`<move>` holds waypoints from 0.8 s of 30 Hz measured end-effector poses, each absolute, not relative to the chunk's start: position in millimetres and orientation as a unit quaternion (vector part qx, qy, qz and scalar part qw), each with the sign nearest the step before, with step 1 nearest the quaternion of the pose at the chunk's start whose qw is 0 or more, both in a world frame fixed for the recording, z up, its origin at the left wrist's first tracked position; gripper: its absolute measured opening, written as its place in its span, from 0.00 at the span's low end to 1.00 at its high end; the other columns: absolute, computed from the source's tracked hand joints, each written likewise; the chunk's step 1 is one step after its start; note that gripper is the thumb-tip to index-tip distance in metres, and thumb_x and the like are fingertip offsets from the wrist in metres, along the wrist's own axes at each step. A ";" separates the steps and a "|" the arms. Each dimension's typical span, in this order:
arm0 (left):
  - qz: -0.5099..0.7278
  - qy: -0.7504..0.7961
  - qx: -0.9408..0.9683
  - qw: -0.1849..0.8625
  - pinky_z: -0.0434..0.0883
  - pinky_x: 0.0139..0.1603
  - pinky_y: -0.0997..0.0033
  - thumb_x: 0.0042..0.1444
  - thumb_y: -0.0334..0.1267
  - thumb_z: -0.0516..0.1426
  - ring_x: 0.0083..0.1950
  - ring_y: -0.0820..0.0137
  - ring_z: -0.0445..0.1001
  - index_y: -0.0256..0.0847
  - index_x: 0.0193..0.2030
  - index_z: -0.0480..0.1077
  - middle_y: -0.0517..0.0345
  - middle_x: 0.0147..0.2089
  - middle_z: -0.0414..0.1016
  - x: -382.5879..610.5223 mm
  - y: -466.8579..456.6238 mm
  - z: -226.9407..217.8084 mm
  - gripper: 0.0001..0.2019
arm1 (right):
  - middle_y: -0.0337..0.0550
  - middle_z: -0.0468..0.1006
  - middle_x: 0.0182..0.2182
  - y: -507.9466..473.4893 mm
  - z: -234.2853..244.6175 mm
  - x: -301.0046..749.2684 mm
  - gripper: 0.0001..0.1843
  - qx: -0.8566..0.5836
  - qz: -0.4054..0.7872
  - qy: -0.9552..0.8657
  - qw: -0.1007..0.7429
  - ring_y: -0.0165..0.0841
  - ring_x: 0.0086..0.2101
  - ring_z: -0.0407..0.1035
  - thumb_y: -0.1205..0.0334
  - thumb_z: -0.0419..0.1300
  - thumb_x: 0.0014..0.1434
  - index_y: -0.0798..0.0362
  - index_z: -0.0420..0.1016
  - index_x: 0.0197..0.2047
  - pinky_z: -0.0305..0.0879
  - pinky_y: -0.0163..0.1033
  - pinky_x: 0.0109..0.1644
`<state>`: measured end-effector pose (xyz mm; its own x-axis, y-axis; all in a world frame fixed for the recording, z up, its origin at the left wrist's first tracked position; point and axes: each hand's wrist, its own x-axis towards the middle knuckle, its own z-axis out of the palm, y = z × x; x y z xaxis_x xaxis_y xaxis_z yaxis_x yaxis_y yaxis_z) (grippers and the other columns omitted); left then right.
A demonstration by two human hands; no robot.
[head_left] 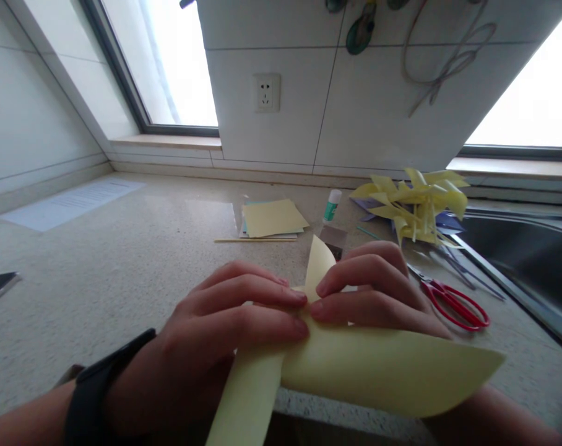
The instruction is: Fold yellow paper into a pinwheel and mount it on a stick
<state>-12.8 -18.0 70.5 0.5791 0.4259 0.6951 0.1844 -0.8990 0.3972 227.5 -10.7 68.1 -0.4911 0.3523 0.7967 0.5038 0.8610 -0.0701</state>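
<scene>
A pale yellow paper pinwheel (383,365) is between my hands, close to me at the counter's front edge. One curled blade points right, one hangs down toward me and another stands up behind the fingers. My left hand (216,316) comes in from the left and presses its fingertips on the folded middle, its thumb hidden. From the right, my right hand (378,285) grips the same middle, fingertips bent over the paper and nearly touching the left ones. Whatever lies under the fingers at the centre is hidden.
Red-handled scissors (455,303) lie right of my hand, near the steel sink (517,260). Behind are finished yellow pinwheels (415,201), a glue stick (332,205), paper sheets (274,218) and a thin wooden stick (255,240). A printed sheet (72,201) lies far left.
</scene>
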 end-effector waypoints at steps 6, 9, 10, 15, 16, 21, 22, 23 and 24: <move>0.438 0.195 0.873 0.090 0.74 0.55 0.65 0.68 0.38 0.57 0.54 0.63 0.74 0.38 0.51 0.75 0.49 0.47 0.80 -19.3 -20.3 65.2 0.10 | 0.40 0.82 0.35 -17.0 68.7 226.4 0.11 -0.205 -0.081 -0.864 0.452 0.36 0.36 0.72 0.65 0.55 0.69 0.49 0.79 0.39 0.68 0.49 0.40; 0.427 0.206 0.878 0.062 0.73 0.56 0.62 0.68 0.38 0.56 0.54 0.62 0.73 0.39 0.51 0.75 0.51 0.47 0.81 -21.9 -22.3 62.6 0.10 | 0.39 0.83 0.35 -17.3 64.9 223.3 0.11 -0.215 -0.088 -0.864 0.447 0.36 0.37 0.72 0.68 0.56 0.67 0.49 0.79 0.38 0.69 0.49 0.42; 0.423 0.208 0.881 0.051 0.74 0.56 0.61 0.68 0.37 0.56 0.54 0.61 0.74 0.40 0.51 0.75 0.52 0.47 0.81 -22.7 -22.9 62.0 0.10 | 0.39 0.83 0.35 -16.5 62.9 222.2 0.11 -0.213 -0.094 -0.859 0.455 0.36 0.37 0.72 0.68 0.57 0.67 0.49 0.79 0.38 0.69 0.49 0.41; 0.403 0.200 0.893 0.005 0.75 0.53 0.62 0.66 0.38 0.58 0.52 0.61 0.74 0.42 0.51 0.76 0.54 0.46 0.82 -27.0 -22.2 61.1 0.10 | 0.37 0.82 0.33 -8.8 52.9 217.2 0.14 -0.168 -0.149 -0.832 0.508 0.35 0.34 0.72 0.64 0.54 0.69 0.46 0.79 0.35 0.67 0.49 0.39; 0.402 0.197 0.894 -0.001 0.75 0.53 0.62 0.65 0.38 0.59 0.52 0.61 0.74 0.42 0.51 0.76 0.54 0.45 0.82 -27.6 -21.7 61.1 0.10 | 0.36 0.82 0.33 -7.5 51.9 216.6 0.14 -0.167 -0.151 -0.830 0.510 0.34 0.34 0.72 0.64 0.54 0.69 0.46 0.79 0.35 0.67 0.49 0.39; 0.399 0.202 0.894 0.003 0.75 0.52 0.61 0.66 0.38 0.58 0.51 0.62 0.74 0.43 0.50 0.76 0.55 0.45 0.82 -26.7 -22.3 60.3 0.09 | 0.37 0.82 0.34 -4.5 50.6 216.0 0.10 -0.160 -0.147 -0.834 0.507 0.34 0.34 0.71 0.65 0.57 0.66 0.47 0.80 0.36 0.67 0.49 0.38; 0.401 0.207 0.892 0.009 0.75 0.52 0.61 0.67 0.38 0.57 0.51 0.62 0.74 0.43 0.50 0.75 0.55 0.45 0.82 -26.0 -23.1 60.0 0.09 | 0.37 0.82 0.34 -4.5 50.0 216.3 0.10 -0.156 -0.147 -0.834 0.508 0.35 0.34 0.71 0.65 0.57 0.66 0.47 0.80 0.37 0.67 0.50 0.38; 0.404 0.213 0.889 0.016 0.74 0.53 0.61 0.67 0.37 0.57 0.51 0.61 0.74 0.42 0.50 0.75 0.55 0.45 0.82 -25.4 -24.0 59.6 0.08 | 0.37 0.82 0.34 -4.8 49.2 216.9 0.10 -0.151 -0.148 -0.834 0.510 0.35 0.34 0.71 0.65 0.57 0.65 0.47 0.80 0.37 0.67 0.50 0.38; 0.409 0.215 0.887 0.022 0.74 0.53 0.61 0.67 0.37 0.58 0.51 0.61 0.74 0.42 0.50 0.75 0.54 0.45 0.81 -24.9 -24.7 59.4 0.08 | 0.36 0.81 0.34 -5.4 48.2 217.7 0.10 -0.160 -0.148 -0.835 0.504 0.34 0.34 0.71 0.64 0.57 0.66 0.46 0.79 0.37 0.67 0.49 0.39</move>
<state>-24.9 -24.7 59.4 0.5731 0.3989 0.7159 0.3634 -0.9067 0.2143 217.7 -5.4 48.2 -0.4396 0.1181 0.8904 0.4176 0.9046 0.0862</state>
